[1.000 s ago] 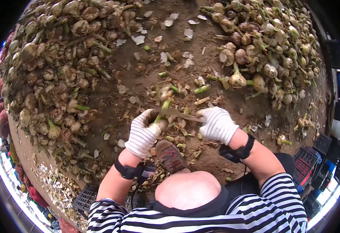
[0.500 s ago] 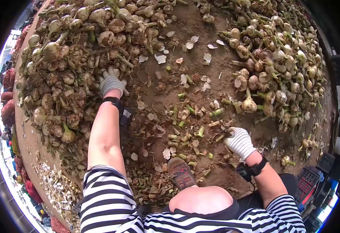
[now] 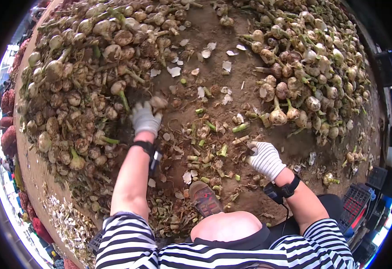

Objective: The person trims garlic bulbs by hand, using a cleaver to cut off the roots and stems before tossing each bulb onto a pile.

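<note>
My left hand [image 3: 146,120], in a white glove, is at the inner edge of the left pile, its fingers closed around a garlic bulb [image 3: 159,103]. Motion blurs the bulb and the fingertips. A single bulb with a green stalk [image 3: 120,91] lies just beyond that hand. My right hand [image 3: 266,160], in a striped white glove, is closed on a small dark metal tool [image 3: 251,149] above the littered ground. Most of the tool is hidden by the fingers, so its exact kind does not show.
Heaped garlic with stalks forms a left pile [image 3: 52,121] and a right pile [image 3: 312,80]. Cut stalk pieces [image 3: 240,127] and white skins [image 3: 174,71] litter the soil between them. My shoe [image 3: 205,199] is near the middle. A black crate [image 3: 356,204] stands at lower right.
My left hand has drawn back out of the left pile, toward me and rightward, with a garlic bulb in it. My right hand has shifted slightly left, still holding the tool.
</note>
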